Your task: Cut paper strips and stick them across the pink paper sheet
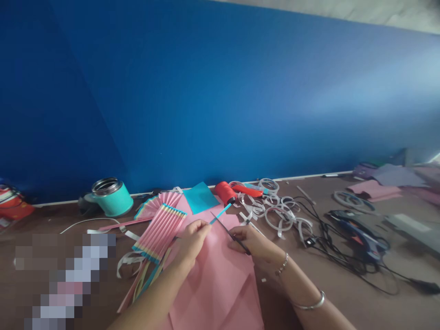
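Note:
Over pink paper sheets (pixel 213 284), my left hand (pixel 193 240) pinches a narrow blue paper strip (pixel 222 213) that points up and to the right. My right hand (pixel 252 243) grips a pair of dark scissors (pixel 231 233), whose blades lie at the strip close to my left fingertips. Whether the blades are parted I cannot tell. Left of my left hand rests a pleated pink paper piece (pixel 161 229) with blue and cream edges. A similar pink fan (pixel 161 201) spreads behind it. A square of blue paper (pixel 200 198) lies beyond my hands.
A red thread spool (pixel 225 192) and curled white strips (pixel 275 211) lie behind my right hand. To the right are a glue gun (pixel 364 238) and black cables (pixel 326 243). A turquoise mug (pixel 113 197) stands at the left, by the blue wall (pixel 220 91).

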`<action>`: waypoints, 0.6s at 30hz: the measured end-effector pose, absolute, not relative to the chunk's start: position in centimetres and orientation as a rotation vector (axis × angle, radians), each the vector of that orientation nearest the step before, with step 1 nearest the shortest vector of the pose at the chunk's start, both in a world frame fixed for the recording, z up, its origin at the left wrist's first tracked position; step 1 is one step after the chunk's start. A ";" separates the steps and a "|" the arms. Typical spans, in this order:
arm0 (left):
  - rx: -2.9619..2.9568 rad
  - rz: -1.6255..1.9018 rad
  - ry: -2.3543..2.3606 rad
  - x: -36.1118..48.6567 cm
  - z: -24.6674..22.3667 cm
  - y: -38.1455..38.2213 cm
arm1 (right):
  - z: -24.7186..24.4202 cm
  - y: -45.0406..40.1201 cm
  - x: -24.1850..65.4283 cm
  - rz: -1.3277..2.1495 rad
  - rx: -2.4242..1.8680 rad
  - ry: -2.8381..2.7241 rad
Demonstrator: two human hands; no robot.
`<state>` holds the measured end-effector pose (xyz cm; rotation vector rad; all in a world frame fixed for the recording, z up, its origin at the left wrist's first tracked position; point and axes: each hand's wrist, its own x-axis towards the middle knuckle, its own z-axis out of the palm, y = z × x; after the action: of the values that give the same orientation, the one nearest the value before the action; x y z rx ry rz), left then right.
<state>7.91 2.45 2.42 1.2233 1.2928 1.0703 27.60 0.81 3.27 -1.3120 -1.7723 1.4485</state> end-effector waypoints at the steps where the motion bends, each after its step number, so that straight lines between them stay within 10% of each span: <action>1: 1.224 1.071 1.295 7.9 2.4 2.4 | 3.2 0.8 27.6 1.454 -1.308 -1.771; 18: 1.378 1.035 1.305 7.9 1.7 2.6 | 1.1 1.9 27.8 1.237 -1.564 -1.642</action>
<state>7.86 2.58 1.71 1.3782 1.3055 1.0350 27.79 1.85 1.13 -1.5640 -1.6419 1.2369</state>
